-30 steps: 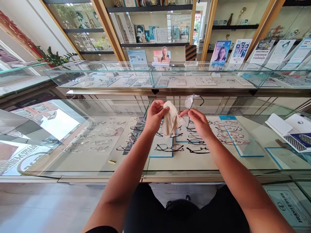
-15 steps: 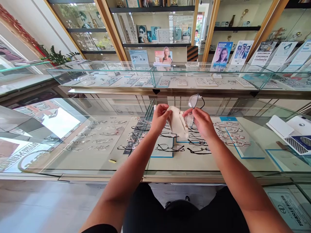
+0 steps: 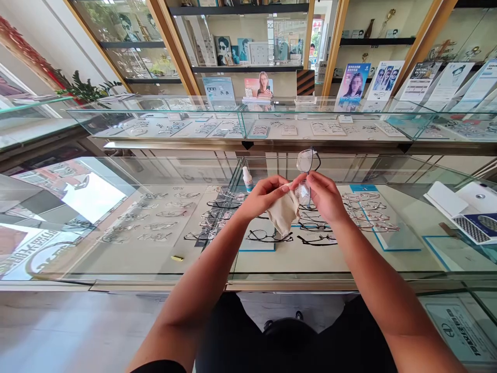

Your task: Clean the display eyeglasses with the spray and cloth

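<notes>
Pinched in my left hand (image 3: pixel 267 194) is a cream cleaning cloth (image 3: pixel 283 215), which hangs down below the fingers. My right hand (image 3: pixel 324 194) is closed on a pair of eyeglasses (image 3: pixel 305 161) with a thin dark frame, held upright on its side so that one lens stands above the fingers and the other below. The cloth's right edge meets the fingertips of my right hand. Behind my left hand a small white spray bottle (image 3: pixel 247 179) stands on the glass counter. Part of the lower lens is hidden by fingers and cloth.
Under the glass top of the display counter (image 3: pixel 217 261) lie several rows of eyeglasses (image 3: pixel 269 236). At the right sits an open white box (image 3: pixel 462 207). A second glass case (image 3: pixel 178 110) with leaflets runs across the back. A small yellow object (image 3: pixel 177 258) lies at the left front.
My left hand has moved right and slightly down with the cloth, up against my right hand. The spray bottle behind it has come into view. The eyeglasses stay nearly in place.
</notes>
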`<state>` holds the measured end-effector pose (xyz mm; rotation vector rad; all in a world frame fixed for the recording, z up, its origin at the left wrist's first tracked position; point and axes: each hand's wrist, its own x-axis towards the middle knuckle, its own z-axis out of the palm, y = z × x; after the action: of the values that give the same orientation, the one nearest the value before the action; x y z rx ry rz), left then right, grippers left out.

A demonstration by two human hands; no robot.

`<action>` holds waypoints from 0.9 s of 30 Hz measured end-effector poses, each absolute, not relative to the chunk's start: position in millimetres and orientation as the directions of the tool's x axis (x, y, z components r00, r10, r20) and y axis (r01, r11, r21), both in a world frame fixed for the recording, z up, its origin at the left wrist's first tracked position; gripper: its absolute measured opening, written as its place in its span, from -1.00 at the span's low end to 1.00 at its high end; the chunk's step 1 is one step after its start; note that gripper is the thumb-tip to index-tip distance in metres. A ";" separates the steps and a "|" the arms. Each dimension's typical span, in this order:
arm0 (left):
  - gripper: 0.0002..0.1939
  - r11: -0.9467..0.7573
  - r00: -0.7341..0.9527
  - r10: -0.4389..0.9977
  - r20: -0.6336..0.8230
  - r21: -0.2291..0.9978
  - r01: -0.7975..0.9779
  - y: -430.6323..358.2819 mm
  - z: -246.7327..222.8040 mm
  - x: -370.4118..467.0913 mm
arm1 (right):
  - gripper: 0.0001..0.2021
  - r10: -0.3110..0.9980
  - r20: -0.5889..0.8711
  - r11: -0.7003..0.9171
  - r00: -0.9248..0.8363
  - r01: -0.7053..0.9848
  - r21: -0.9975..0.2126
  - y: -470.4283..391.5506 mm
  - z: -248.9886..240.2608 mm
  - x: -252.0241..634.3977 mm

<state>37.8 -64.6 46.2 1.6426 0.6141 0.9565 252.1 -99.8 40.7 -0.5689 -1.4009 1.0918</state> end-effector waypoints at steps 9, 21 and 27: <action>-0.40 -0.065 0.672 0.735 0.096 0.995 -0.072 -65.5 45.4 32.4 | -0.64 0.859 0.473 0.395 -0.195 -0.333 -0.856 -101.6 42.0 251.7; -0.60 -0.190 0.181 0.947 0.265 0.918 -0.349 -48.2 45.0 33.0 | -0.68 0.841 0.540 0.523 -0.033 -0.209 -0.827 -99.3 42.3 254.8; -0.62 -0.281 0.184 0.921 0.343 0.913 -0.297 -45.7 37.5 35.7 | -0.64 0.832 0.504 0.477 -0.231 -0.164 -0.863 -102.9 39.5 247.5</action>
<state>35.7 -45.7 37.5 1.3309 0.6685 1.3704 247.5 -102.9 39.5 -0.6060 -1.5258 1.0395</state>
